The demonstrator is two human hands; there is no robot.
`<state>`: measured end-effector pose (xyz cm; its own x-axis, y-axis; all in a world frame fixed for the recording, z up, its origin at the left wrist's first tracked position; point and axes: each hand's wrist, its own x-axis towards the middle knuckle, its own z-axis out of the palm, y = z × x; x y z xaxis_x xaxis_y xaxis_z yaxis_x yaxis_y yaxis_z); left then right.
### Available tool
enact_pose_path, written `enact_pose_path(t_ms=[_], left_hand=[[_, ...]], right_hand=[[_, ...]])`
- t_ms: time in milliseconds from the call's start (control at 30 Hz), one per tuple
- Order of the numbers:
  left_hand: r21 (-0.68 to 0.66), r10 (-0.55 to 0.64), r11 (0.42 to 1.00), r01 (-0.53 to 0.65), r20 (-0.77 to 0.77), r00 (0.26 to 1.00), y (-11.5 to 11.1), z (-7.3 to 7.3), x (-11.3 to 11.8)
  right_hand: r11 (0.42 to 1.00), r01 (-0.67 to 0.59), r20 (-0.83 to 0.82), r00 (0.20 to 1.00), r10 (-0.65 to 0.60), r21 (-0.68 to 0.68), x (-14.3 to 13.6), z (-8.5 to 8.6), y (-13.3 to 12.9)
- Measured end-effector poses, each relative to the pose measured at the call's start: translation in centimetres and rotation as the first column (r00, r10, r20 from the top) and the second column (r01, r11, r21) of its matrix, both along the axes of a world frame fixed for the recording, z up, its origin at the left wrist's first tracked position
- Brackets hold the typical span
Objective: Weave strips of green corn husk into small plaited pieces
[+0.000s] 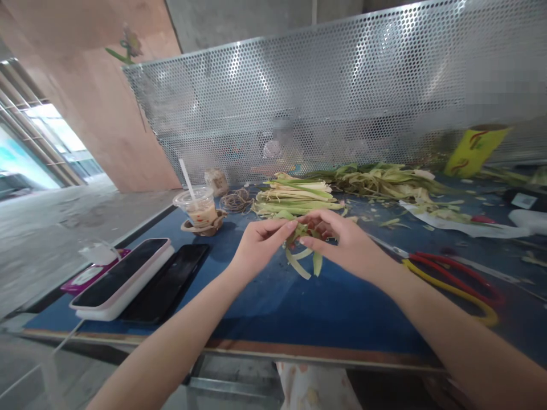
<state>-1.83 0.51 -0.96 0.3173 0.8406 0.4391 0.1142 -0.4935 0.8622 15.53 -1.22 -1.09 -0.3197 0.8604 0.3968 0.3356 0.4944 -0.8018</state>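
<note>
Over the middle of the table, my left hand (265,239) and my right hand (339,236) come together around a small bunch of pale green leaf strips (301,232). Fingers and thumbs of both hands are pinched on it, and several curled strip ends dangle below. Part of the bunch is covered by my fingers. Just beyond my hands lies a pile of pale green stalks (294,196). Red and yellow-handled scissors (444,276) rest near my right forearm, their blades partly hidden behind it.
On the left are two phones (123,273) (171,282), a purple pack (96,267) and an iced drink (199,210) in a carton holder. Behind stand a twine coil (236,200), limp leaves (384,182), a yellow roll (476,149) and a perforated metal screen (299,85). White paper (465,226) lies right.
</note>
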Motion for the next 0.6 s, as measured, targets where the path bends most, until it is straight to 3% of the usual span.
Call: enact_pose_path(t_ms=[67,200,367,600], left_hand=[[0.015,-0.003,1.0,0.004,-0.032,0.999,-0.33,0.07,0.13],[-0.091,-0.055,0.995,0.052,-0.033,0.998,-0.96,0.39,0.46],[-0.126,0.038,0.991,-0.042,-0.034,0.999,-1.09,0.43,0.5],[0.004,0.127,0.992,-0.128,-0.148,0.981,-0.98,-0.2,0.26]], right_hand=[[0.997,-0.039,-0.098,0.995,0.033,-0.06,-0.43,-0.27,0.23],[0.984,-0.123,-0.295,0.952,0.08,-0.131,-0.8,-0.48,0.54],[0.97,-0.144,-0.312,0.947,0.078,-0.195,-0.93,-0.73,0.53],[0.956,-0.123,-0.32,0.947,0.032,-0.268,-1.09,-0.69,0.35]])
